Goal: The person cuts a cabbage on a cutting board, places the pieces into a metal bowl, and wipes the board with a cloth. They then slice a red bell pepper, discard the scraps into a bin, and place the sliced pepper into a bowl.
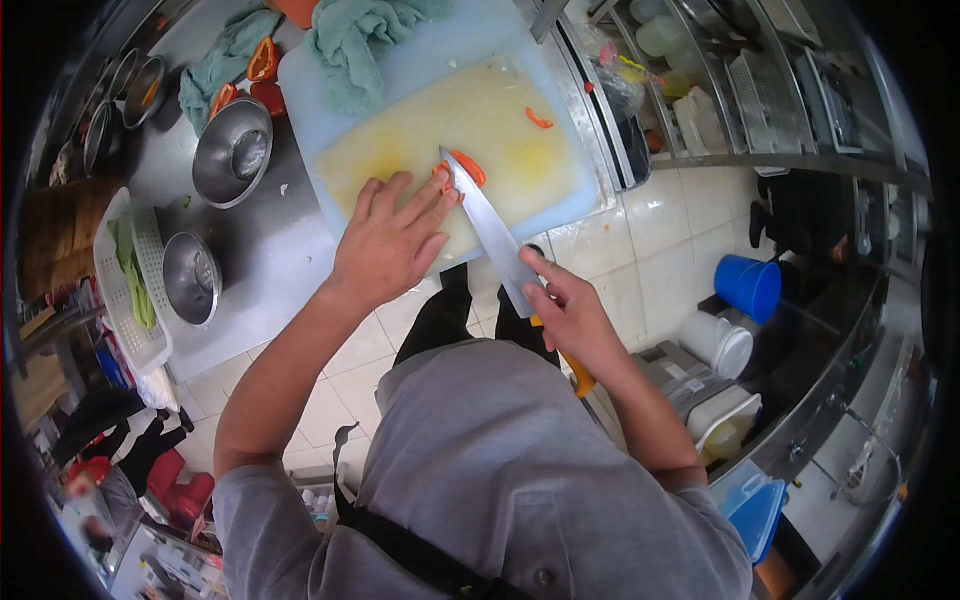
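My right hand [568, 308] is closed round the yellow handle of a large knife [492, 230]. The blade reaches up and left over the yellowish cutting board [510, 90], its tip on an orange-red pepper piece [468, 168]. Beside the blade, the fingertips of my left hand [390, 240] press on the pepper, fingers bent and thumb apart. A thin pepper strip [539, 118] lies alone near the board's upper right.
Green cloths [350, 50] lie at the board's top left, near cut pepper pieces [264, 60]. Metal bowls [232, 155] and a white basket [150, 300] stand left. A blue bucket [747, 288] is at the right. Parts of another person [100, 490] show lower left.
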